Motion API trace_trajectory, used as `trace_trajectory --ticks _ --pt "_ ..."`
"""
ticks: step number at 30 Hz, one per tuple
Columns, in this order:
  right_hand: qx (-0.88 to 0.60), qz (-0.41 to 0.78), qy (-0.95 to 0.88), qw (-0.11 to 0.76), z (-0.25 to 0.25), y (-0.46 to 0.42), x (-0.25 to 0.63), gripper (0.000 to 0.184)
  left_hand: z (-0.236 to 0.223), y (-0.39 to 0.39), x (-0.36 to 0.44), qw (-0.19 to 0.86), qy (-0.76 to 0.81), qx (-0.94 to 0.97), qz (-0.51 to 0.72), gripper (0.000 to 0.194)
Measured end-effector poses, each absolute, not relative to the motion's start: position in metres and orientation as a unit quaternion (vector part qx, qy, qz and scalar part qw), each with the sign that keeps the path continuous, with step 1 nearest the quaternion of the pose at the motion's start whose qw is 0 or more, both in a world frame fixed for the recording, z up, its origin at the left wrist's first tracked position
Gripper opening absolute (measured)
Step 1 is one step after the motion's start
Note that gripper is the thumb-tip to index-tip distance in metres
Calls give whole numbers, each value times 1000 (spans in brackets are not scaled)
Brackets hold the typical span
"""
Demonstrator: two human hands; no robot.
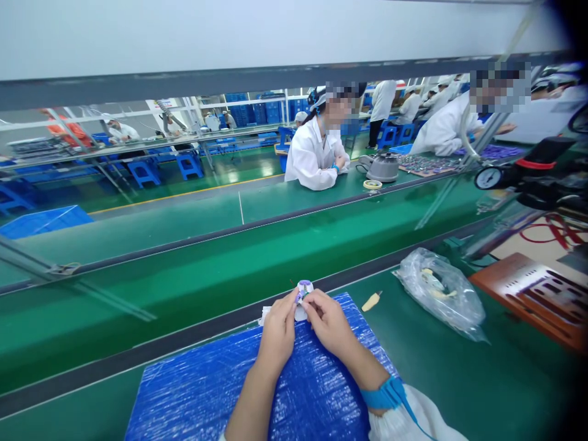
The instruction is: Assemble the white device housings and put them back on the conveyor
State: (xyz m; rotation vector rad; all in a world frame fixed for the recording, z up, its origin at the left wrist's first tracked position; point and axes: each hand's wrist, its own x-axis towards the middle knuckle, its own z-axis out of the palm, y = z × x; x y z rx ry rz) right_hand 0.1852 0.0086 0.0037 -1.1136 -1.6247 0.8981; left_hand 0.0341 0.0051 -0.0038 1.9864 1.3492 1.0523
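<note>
Between both hands is a small white and purple part [304,285], held over the far edge of a blue plastic-wrapped board [202,380]. My left hand [279,327] has its fingers closed on the part's left side. From the right, my right hand [328,318] pinches at its lower middle with thumb and forefinger; fine details there are too small to make out. A white piece [264,315] shows just beside the left hand. A blue wrist strap [383,394] with a cord is around my right wrist.
Right of the board lie a small cream-coloured piece [372,301] and a clear plastic bag [441,294]. Further right are a brown slotted fixture [533,294] and a pressure gauge [487,178]. A green conveyor belt [184,275] runs beyond; a co-worker [316,153] sits across it.
</note>
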Motion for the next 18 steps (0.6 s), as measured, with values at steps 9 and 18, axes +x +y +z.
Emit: trace_trajectory --ticks 9,18 --pt "-475 390 -618 490 -8 7 181 20 -5 6 34 238 496 742 382 37" --pt "-479 386 -520 593 -5 13 175 18 7 14 33 218 554 680 429 38"
